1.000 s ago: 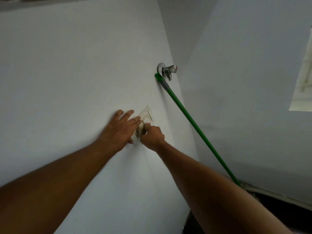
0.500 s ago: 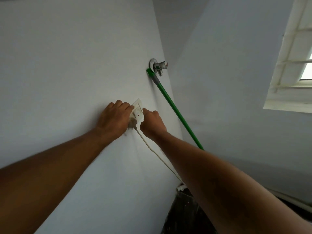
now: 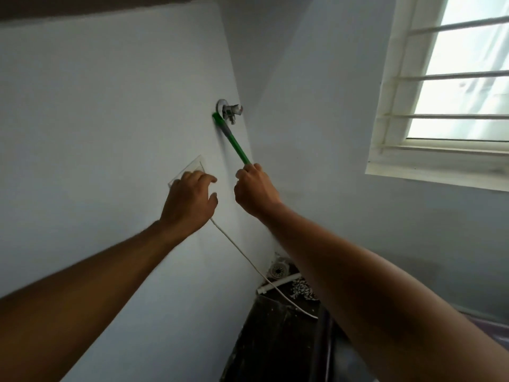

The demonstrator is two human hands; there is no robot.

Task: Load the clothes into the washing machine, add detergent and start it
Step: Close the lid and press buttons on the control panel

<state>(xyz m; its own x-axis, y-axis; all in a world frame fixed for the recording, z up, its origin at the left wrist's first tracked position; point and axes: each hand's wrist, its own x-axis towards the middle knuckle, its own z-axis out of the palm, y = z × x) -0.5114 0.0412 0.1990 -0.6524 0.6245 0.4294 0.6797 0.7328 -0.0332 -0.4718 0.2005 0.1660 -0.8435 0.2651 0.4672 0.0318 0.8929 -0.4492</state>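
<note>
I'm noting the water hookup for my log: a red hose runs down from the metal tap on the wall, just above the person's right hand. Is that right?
Not quite: the hose is green, not red. The head view shows it running down from the metal tap on the wall, just above the right hand, as you said.

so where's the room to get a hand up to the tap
Bare wall between the socket and the green hose leads straight up to the tap. It is crowded lower down, where the hands and the cord sit.
</note>
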